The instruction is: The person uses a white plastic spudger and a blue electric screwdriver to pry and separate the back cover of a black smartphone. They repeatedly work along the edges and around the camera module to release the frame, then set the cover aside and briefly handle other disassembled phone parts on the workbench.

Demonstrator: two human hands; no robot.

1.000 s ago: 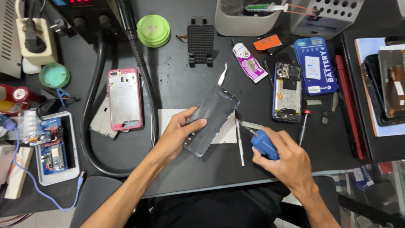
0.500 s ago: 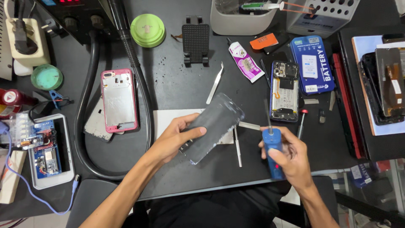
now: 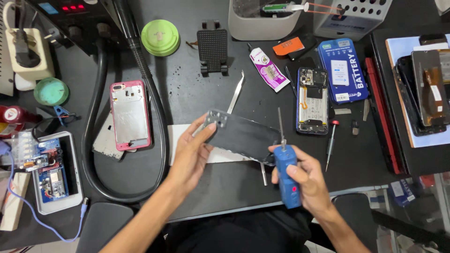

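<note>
Your left hand [image 3: 191,157] grips the dark phone back cover [image 3: 241,136] by its camera end, raised over the white sheet [image 3: 180,136] on the black desk [image 3: 187,89]. Your right hand [image 3: 304,180] is closed around the blue electric screwdriver [image 3: 286,175], bit upward, touching the cover's edge.

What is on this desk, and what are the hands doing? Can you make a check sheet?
Surface: black table, scuffed, white paper under the hands.
Job's things: dark phone back panel lifted off the table; blue electric screwdriver, bit pointing up.
Clutter: pink phone frame, opened phone, tweezers, glue tube, green tape roll, blue battery box.
Grippers: left hand holds the panel; right hand grips the screwdriver.
Cables: thick black hose loops round the pink frame.
Surroundings: grey bin at the back.
</note>
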